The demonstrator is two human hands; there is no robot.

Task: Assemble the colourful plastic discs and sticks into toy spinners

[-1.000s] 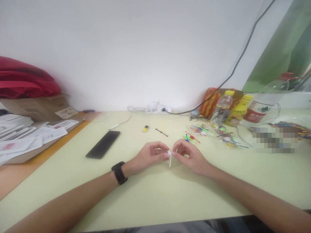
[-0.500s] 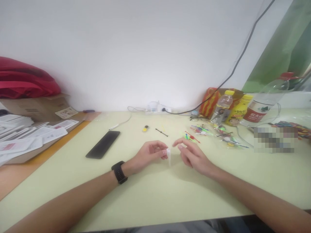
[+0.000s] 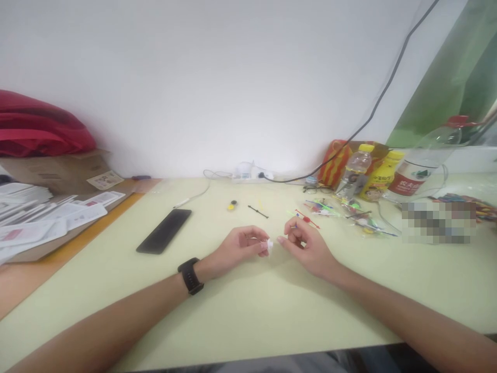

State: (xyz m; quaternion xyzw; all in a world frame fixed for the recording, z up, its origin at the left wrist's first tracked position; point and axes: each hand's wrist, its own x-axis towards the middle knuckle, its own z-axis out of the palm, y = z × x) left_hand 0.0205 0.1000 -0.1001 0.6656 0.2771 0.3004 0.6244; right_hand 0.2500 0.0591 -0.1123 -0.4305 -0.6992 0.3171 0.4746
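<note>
Plastic in a pinch: the left hand (image 3: pixel 244 244) holds a small white piece (image 3: pixel 271 244) above the counter (image 3: pixel 233 321), between its left and right edges.
The right hand (image 3: pixel 310 249) is just beside it, fingers loosely curled, thumb and forefinger narrowly parted with nothing visible between them. The white piece looks light, stiff and perhaps slippery, its finer parts probably easy to snap; a fingertip grip on its thicker end seems surest. Left fingers cover part of it, and blur leaves its outline unclear. Toward the back edge lies a black arrow (image 3: pixel 258 211); a blue piece (image 3: pixel 296 223) is partly hidden behind the right hand, and pixelation (image 3: pixel 438 223) masks something toward the right edge.
</note>
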